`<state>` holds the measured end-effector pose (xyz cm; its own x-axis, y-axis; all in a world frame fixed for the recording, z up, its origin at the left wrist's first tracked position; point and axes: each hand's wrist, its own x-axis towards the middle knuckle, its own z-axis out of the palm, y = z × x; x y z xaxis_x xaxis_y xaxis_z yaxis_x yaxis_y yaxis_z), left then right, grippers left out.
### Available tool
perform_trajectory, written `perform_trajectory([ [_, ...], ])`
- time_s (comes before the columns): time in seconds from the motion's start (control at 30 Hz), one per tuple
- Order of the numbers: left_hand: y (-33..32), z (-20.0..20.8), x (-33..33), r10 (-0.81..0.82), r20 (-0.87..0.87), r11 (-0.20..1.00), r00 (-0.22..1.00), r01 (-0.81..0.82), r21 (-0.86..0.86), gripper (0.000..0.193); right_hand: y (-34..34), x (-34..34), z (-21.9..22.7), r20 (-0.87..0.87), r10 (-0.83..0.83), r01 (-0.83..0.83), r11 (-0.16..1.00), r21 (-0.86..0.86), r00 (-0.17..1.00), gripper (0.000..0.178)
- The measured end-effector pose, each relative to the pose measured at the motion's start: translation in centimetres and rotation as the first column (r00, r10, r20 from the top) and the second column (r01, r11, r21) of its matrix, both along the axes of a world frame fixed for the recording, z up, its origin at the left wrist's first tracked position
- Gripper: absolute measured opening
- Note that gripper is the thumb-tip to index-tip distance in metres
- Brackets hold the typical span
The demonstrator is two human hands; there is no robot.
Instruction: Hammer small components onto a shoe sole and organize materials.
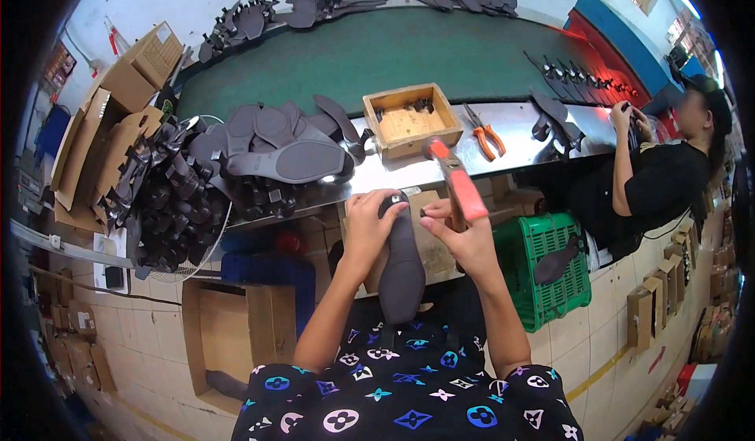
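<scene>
In front of my body, my left hand (368, 225) is closed around the heel end of a dark grey shoe sole (402, 272), whose broad toe part points down toward me. A small pale spot shows on the black heel end between the fingers. Just to the right, my right hand (469, 240) keeps a hammer (464, 192) with a pinkish-red grip against its palm, the metal head tilted up and away. Thumb and forefinger of that hand pinch a tiny dark piece (425, 212), too small to make out, close beside the heel.
A wooden box (417, 144) of small black pieces and orange-handled pliers (485, 136) lie on the metal ledge before a green conveyor belt (346, 60). Stacked soles (287, 162) and black heels (177, 213) fill the left. A green crate (557, 268) and a co-worker (668, 166) are right.
</scene>
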<state>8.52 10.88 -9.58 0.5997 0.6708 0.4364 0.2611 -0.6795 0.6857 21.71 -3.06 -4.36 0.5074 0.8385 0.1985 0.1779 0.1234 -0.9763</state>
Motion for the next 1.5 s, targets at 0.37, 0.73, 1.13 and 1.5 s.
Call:
perform_trajectory([
  [0.37, 0.3, -1.4, -0.6, -0.123, 0.153, 0.985, 0.981, 0.14, -0.103, 0.028, 3.6, 1.7, -0.8, 0.259, 0.205, -0.154, 0.967, -0.204, 0.944, 0.022],
  [0.73, -0.1, -0.4, -0.7, -0.093, 0.147, 0.984, 0.985, 0.113, -0.135, 0.027, 3.4, 1.2, -1.6, 0.492, 0.17, -0.167, 0.985, -0.051, 0.854, 0.022],
  [1.13, 0.6, -1.2, -0.3, -0.174, 0.246, 0.785, 0.953, 0.285, -0.55, 0.027, -4.3, -2.4, 4.0, 0.091, 0.002, 0.015, 0.984, -0.179, 0.996, 0.042],
  [1.5, 0.9, -0.4, -1.6, -0.252, 0.097, 0.832, 0.963, 0.267, -0.486, 0.05, -7.5, -3.1, 6.8, 0.497, -0.071, 0.041, 0.997, 0.072, 0.865, 0.047],
])
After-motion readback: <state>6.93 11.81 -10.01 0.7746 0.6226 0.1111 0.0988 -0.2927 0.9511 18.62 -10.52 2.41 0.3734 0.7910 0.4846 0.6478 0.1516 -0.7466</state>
